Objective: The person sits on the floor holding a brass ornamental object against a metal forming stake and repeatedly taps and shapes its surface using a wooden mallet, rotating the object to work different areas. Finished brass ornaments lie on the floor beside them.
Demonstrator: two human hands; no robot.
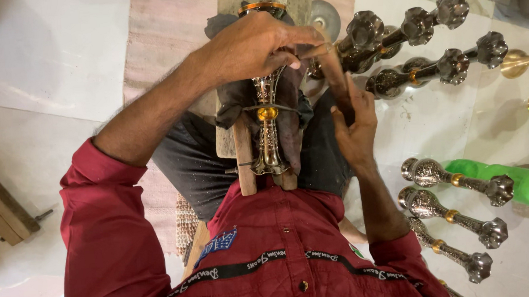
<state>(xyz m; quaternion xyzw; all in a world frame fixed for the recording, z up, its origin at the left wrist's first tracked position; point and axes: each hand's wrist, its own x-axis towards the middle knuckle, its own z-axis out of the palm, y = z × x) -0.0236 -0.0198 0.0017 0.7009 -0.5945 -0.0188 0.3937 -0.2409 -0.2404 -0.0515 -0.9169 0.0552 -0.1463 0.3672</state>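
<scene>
From the head view, your left hand (252, 45) is curled down over the upper end of the ornate metal stem (268, 127), its fingers closed on a dark cloth (228, 102) wrapped around it, while the stem lies lengthwise along a wooden plank (244, 153) running out from your lap between your knees. Your right hand (355, 127) has its fingers pinched together on a narrow brown strip (335, 71) held just beside the stem's top. To your right, more finished stems (450, 183) lie in rows on the pale floor (44, 52), next to a green plastic bottle (524, 184).
</scene>
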